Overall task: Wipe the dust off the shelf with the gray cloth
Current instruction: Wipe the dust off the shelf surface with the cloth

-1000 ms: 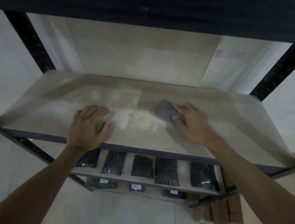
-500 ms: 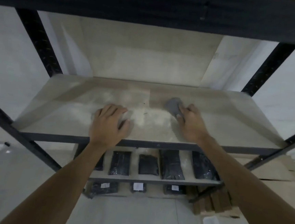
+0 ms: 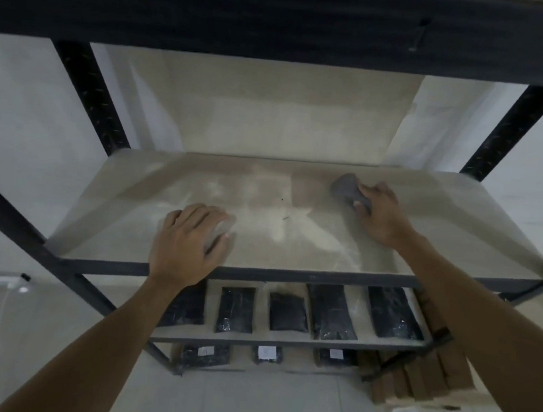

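Dusty shelf (image 3: 425, 239): right hand (image 3: 382, 212) partly covers gray cloth (image 3: 347, 188).

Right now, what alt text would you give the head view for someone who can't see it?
A person's right hand presses a gray cloth onto a dusty shelf near its back right, while the left hand rests flat near the front edge. White dust streaks the middle; dark packets sit on the shelf below.

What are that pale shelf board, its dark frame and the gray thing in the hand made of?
The shelf board looks like matte wood or laminate, pale and flat under streaks of light dust. The frame seems to be dark painted metal, judging by its punched uprights. The gray cloth, bunched under the right hand, looks like soft fabric.
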Motion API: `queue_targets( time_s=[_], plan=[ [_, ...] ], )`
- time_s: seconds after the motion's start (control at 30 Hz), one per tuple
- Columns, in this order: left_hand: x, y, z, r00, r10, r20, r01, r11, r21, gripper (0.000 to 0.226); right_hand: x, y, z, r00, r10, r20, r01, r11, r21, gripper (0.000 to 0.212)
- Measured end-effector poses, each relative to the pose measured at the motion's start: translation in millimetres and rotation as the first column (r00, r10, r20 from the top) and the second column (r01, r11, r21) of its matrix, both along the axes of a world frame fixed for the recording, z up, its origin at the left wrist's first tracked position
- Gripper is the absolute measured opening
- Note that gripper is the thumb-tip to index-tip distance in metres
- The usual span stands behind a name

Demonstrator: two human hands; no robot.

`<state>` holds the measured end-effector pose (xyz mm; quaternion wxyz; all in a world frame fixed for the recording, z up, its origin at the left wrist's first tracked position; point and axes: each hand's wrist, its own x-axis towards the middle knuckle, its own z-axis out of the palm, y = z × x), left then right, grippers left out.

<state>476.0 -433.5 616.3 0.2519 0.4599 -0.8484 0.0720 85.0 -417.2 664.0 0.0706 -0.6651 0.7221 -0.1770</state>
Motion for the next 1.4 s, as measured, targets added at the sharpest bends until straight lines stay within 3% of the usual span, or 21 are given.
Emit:
queue_targets(
  time_s=[0.13,0.33,0.53,0.77,0.83,0.9,1.03,1.17,1.4],
  plan=[
    [0.4,-0.4,-3.1,1.000,0.004,0.006,-0.004,1.000,-0.004,0.039,23.4,26.2,-6.3,0.985,0.156,-0.078,-0.160,0.986,-0.045,0.053],
    [-0.2,4.4,-0.3,1.000,0.020,0.023,-0.021,1.000,0.011,0.037,51.3,58.8,-18.2,0.954,0.295,-0.051,-0.299,0.949,-0.095,0.046],
    [-0.5,7.3,2.4,0.999,0.030,0.024,-0.030,0.999,0.018,0.039,81.0,94.4,-17.1,0.923,0.385,0.031,-0.378,0.917,-0.124,0.047],
    [-0.9,7.3,2.6,0.999,0.036,0.028,-0.037,0.999,0.035,0.040,128.9,130.7,-10.8,0.840,0.481,0.250,-0.465,0.877,-0.126,0.048],
    [-0.7,7.5,2.6,0.999,0.038,0.013,-0.039,0.999,0.017,0.038,111.2,111.4,0.5,0.867,0.433,0.245,-0.402,0.900,-0.170,0.046],
    [-0.6,7.9,1.8,0.999,0.042,0.006,-0.042,0.999,0.006,0.037,73.6,72.6,11.0,0.948,0.273,0.161,-0.239,0.950,-0.201,0.050],
    [-0.6,6.5,0.2,0.999,0.050,0.009,-0.050,0.999,-0.004,0.037,9.9,18.6,4.8,0.997,0.036,-0.071,-0.036,0.999,-0.009,0.051],
    [-0.5,6.3,0.1,0.999,0.048,0.008,-0.048,0.999,0.017,0.038,29.1,36.6,-20.2,0.997,0.066,-0.038,-0.067,0.997,-0.048,0.048],
    [-0.5,8.1,3.7,0.999,0.045,0.024,-0.046,0.998,0.053,0.038,89.5,98.3,-22.3,0.962,0.272,0.003,-0.270,0.958,-0.091,0.045]
  ],
)
